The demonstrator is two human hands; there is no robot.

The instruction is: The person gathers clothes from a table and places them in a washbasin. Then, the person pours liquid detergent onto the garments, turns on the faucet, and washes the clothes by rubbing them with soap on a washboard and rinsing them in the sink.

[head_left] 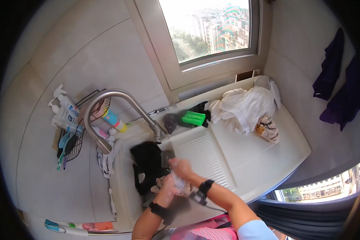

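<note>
Over the sink basin, my left hand (pixel 168 189) is closed around a bunched light-coloured cloth (pixel 181 184), and whitish suds show on the skin. My right hand (pixel 181 169), slightly blurred, is closed on the upper part of the same cloth, close above the left. Beige fabric spills out below and beside the fingers. Black cloth (pixel 146 162) lies in the basin just left of my hands. The ribbed washboard (pixel 202 154) slopes down immediately to their right. A curved metal faucet (pixel 122 94) arches over the basin's left side.
A green soap bar or box (pixel 194 118) rests on the back ledge beside dark fabric. White garments (pixel 244 108) and a beige crumpled cloth (pixel 267 129) lie on the right counter. A wire rack (pixel 77 148) with bottles and brushes hangs at left. Dark clothes (pixel 330 66) hang on the right.
</note>
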